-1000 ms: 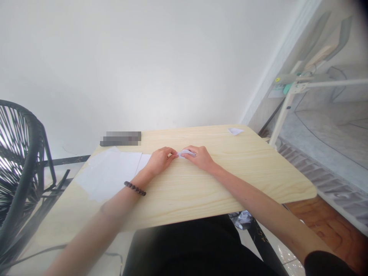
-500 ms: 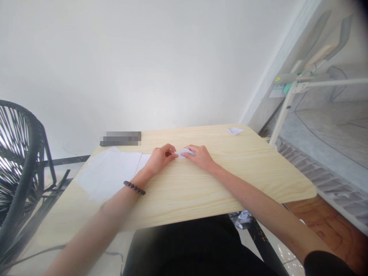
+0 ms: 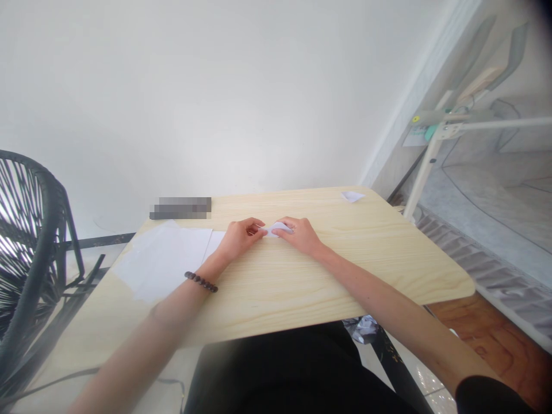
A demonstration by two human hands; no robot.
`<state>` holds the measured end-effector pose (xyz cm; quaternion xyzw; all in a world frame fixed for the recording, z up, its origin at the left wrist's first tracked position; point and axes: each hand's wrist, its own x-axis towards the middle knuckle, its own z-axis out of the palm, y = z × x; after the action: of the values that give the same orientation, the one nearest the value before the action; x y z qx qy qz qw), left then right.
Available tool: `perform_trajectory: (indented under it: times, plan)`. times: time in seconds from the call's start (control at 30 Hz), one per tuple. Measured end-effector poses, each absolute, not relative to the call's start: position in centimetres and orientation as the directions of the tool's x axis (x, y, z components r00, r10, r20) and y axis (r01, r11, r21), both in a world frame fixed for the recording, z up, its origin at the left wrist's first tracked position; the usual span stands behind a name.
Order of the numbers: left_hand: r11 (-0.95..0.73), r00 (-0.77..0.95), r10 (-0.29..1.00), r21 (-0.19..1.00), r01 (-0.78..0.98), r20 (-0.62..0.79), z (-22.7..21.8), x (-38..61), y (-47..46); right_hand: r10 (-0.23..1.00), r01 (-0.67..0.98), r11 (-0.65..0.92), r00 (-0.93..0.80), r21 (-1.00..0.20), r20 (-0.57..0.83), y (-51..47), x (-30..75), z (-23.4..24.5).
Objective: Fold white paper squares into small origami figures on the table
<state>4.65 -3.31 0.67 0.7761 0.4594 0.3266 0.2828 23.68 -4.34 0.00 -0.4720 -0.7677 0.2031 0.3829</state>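
Note:
A small folded piece of white paper is held between my two hands, just above or on the middle of the wooden table. My left hand, with a dark bead bracelet on its wrist, pinches the paper's left end between thumb and fingers. On the other side, my right hand grips the right part, its thumb lying over the front. The fingers cover both ends, so the paper's full shape is hidden.
White paper sheets lie on the table's left side, with a dark pixelated object behind them. Another folded white paper rests at the back right corner. A black woven chair stands left; a white metal frame stands right.
Hardly anything differs. The fingers of my left hand have shifted very slightly on the paper; my right hand stays in place.

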Motion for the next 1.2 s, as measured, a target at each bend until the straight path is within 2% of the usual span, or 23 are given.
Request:
perform_trajectory:
  times: [0.47,0.7,0.9,1.2]
  plan:
    - [-0.485,0.441,0.861,0.673,0.559,0.254,0.6,4.8,-3.1,0.890,0.549,0.455,-0.268,-0.701,0.369,-4.1,23.7,-0.2]
    - [-0.439,0.351,0.896,0.659,0.611,0.271,0.4,4.2,-2.7,0.910,0.494,0.413,-0.251,-0.765,0.330,-3.9,24.2,0.0]
    - [-0.423,0.356,0.900,0.695,0.581,0.251,0.5,4.2,-2.8,0.909,0.512,0.415,-0.266,-0.752,0.321,-3.7,24.7,-0.1]
    - [-0.404,0.347,0.910,0.672,0.621,0.227,1.0,4.4,-2.9,0.903,0.518,0.427,-0.282,-0.741,0.324,-3.5,24.8,-0.1]
